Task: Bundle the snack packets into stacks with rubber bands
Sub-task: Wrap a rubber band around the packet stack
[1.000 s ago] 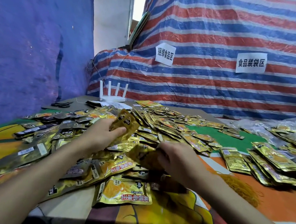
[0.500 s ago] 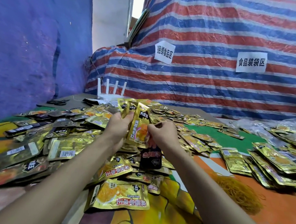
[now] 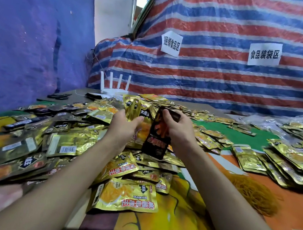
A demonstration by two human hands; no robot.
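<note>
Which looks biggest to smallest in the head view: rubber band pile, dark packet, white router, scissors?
1. rubber band pile
2. dark packet
3. white router
4. scissors
The last two lie far back, so real size is unsure.

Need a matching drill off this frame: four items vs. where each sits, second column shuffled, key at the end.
Items:
1 black packet
2 router
3 rubber bands
4 scissors

Places:
A heaped on the orange cloth, right side
B flat on bare tabletop, rear left
C held in the right hand
D antennas up, behind the gold packets

Pairs: 1-C, 2-D, 3-A, 4-B
</note>
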